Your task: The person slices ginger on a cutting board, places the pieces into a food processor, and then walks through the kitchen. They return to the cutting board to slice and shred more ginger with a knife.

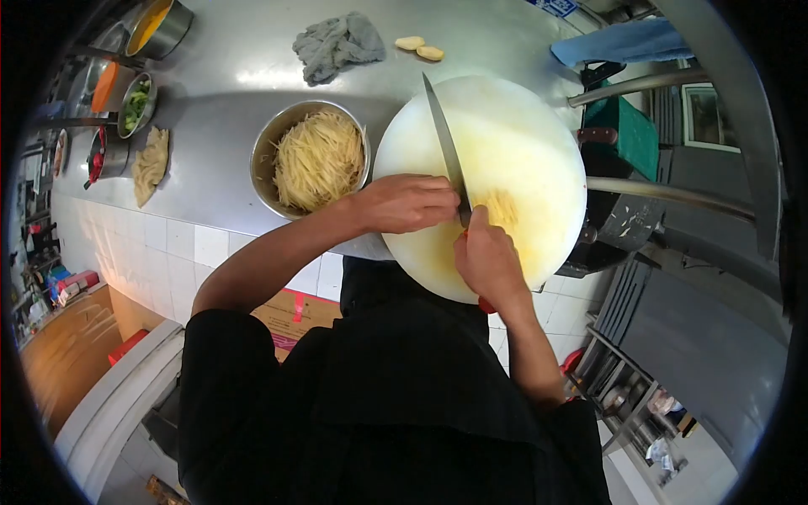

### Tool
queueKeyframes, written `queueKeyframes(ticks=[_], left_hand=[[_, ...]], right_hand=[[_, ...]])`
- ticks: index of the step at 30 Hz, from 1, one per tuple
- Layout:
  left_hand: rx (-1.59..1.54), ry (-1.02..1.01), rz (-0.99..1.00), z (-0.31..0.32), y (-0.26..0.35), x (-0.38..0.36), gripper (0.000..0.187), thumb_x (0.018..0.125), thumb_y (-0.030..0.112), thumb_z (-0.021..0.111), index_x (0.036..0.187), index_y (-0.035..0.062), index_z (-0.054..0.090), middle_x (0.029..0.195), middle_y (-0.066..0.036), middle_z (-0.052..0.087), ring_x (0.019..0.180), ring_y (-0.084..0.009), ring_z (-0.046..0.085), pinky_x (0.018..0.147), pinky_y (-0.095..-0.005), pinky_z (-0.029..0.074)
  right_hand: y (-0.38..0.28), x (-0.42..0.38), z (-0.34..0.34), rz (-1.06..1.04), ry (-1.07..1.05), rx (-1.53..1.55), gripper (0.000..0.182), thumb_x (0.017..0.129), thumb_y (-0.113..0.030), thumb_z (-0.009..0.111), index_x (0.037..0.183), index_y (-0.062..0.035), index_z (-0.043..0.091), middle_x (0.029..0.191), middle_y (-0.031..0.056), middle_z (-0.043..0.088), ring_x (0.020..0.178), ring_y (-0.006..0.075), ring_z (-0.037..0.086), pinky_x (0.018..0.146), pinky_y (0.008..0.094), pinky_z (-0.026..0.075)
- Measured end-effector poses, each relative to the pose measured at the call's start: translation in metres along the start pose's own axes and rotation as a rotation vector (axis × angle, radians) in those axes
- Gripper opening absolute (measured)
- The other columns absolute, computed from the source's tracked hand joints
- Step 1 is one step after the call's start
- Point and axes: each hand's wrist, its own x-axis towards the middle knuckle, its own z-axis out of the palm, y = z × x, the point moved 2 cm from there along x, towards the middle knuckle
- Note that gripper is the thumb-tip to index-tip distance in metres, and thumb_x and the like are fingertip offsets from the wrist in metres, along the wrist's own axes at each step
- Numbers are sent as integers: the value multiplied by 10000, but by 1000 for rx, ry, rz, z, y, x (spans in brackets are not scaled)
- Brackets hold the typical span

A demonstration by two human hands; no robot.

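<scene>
My right hand [490,259] is closed around the handle of a long kitchen knife [445,139]. The blade points away from me across a round white cutting board [547,126]. Just left of the blade, my left hand [411,204] has its fingers curled down on the board; whatever is under them is hidden. Thin pale-yellow shreds [502,208] lie in a small pile right of the knife. A metal bowl [260,168] left of the board is heaped with similar pale shreds [318,160]. Two peeled pale-yellow pieces [420,48] rest beyond the board.
A grey cloth [338,48] lies behind the bowl on the steel table [227,50]. At the left are a beige cloth [151,167], a bowl of chopped greens [137,105] and a metal pot [162,29]. Metal rails [673,192] and another knife's handle [598,135] border the board's right side.
</scene>
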Motion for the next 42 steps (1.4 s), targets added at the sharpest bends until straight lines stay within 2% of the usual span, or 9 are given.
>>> queueKeyframes(ticks=[10, 19, 25, 31, 34, 37, 40, 42], left_hand=[[75, -2, 23, -4, 3, 0, 206, 775, 92, 621, 969, 23, 624, 1006, -73, 586, 974, -221, 596, 844, -312, 526], [-19, 10, 2, 0, 0, -1, 192, 791, 104, 604, 962, 21, 625, 990, -77, 582, 981, -231, 595, 851, -324, 521], [-6, -10, 6, -3, 0, 0, 197, 809, 117, 593, 976, 18, 624, 1027, -83, 594, 998, -240, 593, 870, -325, 516], [-32, -7, -12, -1, 1, -3, 197, 816, 121, 585, 979, 20, 628, 1055, -75, 599, 1009, -233, 592, 866, -330, 520], [-50, -34, -9, -1, 1, -1, 203, 795, 93, 616, 981, 15, 642, 1051, -78, 612, 1002, -237, 606, 849, -334, 529], [-43, 104, -21, -6, 5, 4, 216, 731, 24, 676, 945, 3, 666, 1009, -76, 634, 953, -249, 635, 802, -336, 546], [-59, 52, -52, -4, 5, 3, 207, 757, 59, 655, 955, -2, 658, 1007, -82, 616, 973, -237, 616, 821, -330, 530], [-67, 54, -56, -6, 5, 5, 215, 727, 43, 680, 934, -10, 658, 998, -85, 615, 956, -240, 619, 816, -328, 532]], right_hand=[[-6, -32, -13, 12, -108, -27, 204, 885, -79, 538, 1000, 61, 446, 761, 340, 643, 733, 526, 647, 723, 606, 509], [-4, -9, 0, 1, -45, 28, 193, 888, -79, 515, 991, 68, 443, 770, 355, 639, 748, 544, 639, 731, 623, 494], [-8, -21, -10, 23, -103, -10, 203, 884, -83, 531, 989, 69, 445, 768, 356, 638, 763, 536, 646, 738, 615, 497], [-4, -3, 3, 10, -35, 55, 212, 883, -86, 535, 1001, 68, 452, 793, 351, 645, 781, 529, 647, 752, 615, 495], [3, -3, 5, 5, 13, 55, 219, 886, -101, 540, 1015, 56, 458, 812, 336, 655, 789, 520, 650, 748, 605, 501], [1, -6, 5, -38, 30, 75, 214, 878, -98, 546, 1010, 51, 466, 808, 321, 658, 785, 509, 655, 746, 596, 509], [5, -6, 11, -56, 44, 100, 203, 872, -90, 549, 992, 54, 469, 789, 319, 655, 763, 507, 655, 734, 591, 515], [5, -6, 11, -50, 61, 105, 196, 873, -87, 548, 984, 55, 470, 778, 319, 653, 753, 507, 654, 728, 590, 516]])
